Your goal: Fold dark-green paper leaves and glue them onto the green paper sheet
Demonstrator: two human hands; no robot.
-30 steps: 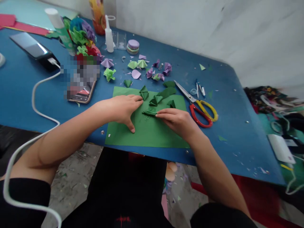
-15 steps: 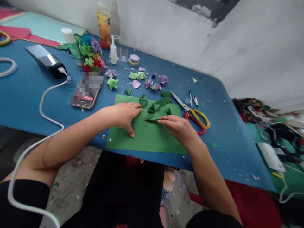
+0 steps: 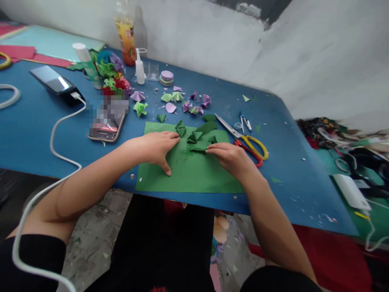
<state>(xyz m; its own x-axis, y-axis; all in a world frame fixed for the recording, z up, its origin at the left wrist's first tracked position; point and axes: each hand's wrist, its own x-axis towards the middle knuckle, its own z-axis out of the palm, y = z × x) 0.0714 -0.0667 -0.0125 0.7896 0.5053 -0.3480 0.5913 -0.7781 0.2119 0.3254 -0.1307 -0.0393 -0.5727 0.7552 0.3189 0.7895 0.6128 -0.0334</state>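
Observation:
A green paper sheet [image 3: 194,174] lies on the blue table [image 3: 282,162] in front of me. My left hand [image 3: 154,148] rests flat on the sheet with its fingers spread, the thumb pointing toward me. My right hand [image 3: 232,158] pinches a small folded dark green paper piece [image 3: 197,149] and presses it on the sheet. Several other folded dark green pieces [image 3: 194,136] lie just beyond both hands.
Red and yellow scissors [image 3: 246,140] lie right of my right hand. A phone [image 3: 105,132] and a charging phone [image 3: 56,83] with a white cable [image 3: 57,138] lie left. Purple and light green paper bits [image 3: 182,101], glue bottles [image 3: 139,69] and paper flowers [image 3: 109,73] stand farther back.
The view has shifted slightly. My right hand has slid a little to the right along the folded green piece. My left hand stays on the sheet.

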